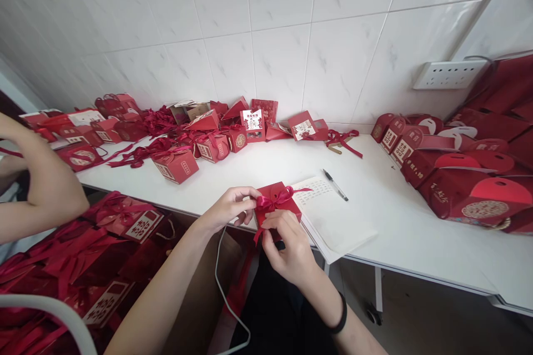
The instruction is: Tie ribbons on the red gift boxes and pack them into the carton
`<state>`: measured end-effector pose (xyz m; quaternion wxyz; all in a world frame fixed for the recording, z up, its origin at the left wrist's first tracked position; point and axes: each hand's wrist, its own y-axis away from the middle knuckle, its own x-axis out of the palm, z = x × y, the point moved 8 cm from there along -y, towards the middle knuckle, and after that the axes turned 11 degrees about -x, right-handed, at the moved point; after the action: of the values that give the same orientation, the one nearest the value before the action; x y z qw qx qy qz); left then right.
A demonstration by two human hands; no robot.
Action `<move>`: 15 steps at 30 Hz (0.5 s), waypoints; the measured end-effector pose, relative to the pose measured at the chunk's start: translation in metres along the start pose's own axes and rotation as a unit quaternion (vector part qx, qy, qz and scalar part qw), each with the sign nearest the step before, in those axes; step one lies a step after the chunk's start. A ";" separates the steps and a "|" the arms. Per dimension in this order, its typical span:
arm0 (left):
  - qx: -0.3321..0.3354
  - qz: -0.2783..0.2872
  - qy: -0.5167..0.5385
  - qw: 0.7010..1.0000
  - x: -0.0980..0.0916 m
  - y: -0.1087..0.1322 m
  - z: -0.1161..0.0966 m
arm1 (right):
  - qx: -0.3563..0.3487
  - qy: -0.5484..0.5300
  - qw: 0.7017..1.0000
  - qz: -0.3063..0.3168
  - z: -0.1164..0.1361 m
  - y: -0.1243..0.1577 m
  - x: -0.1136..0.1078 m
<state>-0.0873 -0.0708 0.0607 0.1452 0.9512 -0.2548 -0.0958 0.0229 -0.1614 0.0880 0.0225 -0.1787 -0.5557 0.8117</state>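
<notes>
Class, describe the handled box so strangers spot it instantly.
Find the white table, then the papers by its near edge. Just left sits a red box with a bow; only this one has the left hand and right hand at it.

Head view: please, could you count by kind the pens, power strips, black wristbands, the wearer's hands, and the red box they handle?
Pen: 1
Power strip: 1
Black wristband: 1
Left hand and right hand: 2
Red box: 1
Total: 6

Past the right hand (291,244), white tabletop (378,205) is running open between the paper pad (333,227) and the red gift boxes (445,194), with a black pen (335,185) intruding beside the pad and ribboned boxes (177,169) blocking the back left.
</notes>
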 end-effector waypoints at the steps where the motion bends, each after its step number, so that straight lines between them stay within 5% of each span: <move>1: -0.001 0.007 -0.010 1.000 0.000 0.000 0.000 | 0.000 0.001 1.000 -0.001 0.000 0.000 0.000; 7: -0.006 0.067 -0.016 0.998 0.003 0.000 0.002 | -0.003 -0.001 1.000 0.001 0.001 0.000 0.000; 15: 0.003 0.047 -0.013 0.999 0.007 -0.002 -0.001 | -0.001 -0.003 1.000 0.001 0.000 0.000 0.000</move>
<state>-0.0800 -0.0720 0.0605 0.1436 0.9372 -0.3012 -0.1010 0.0224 -0.1611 0.0881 0.0200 -0.1765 -0.5563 0.8118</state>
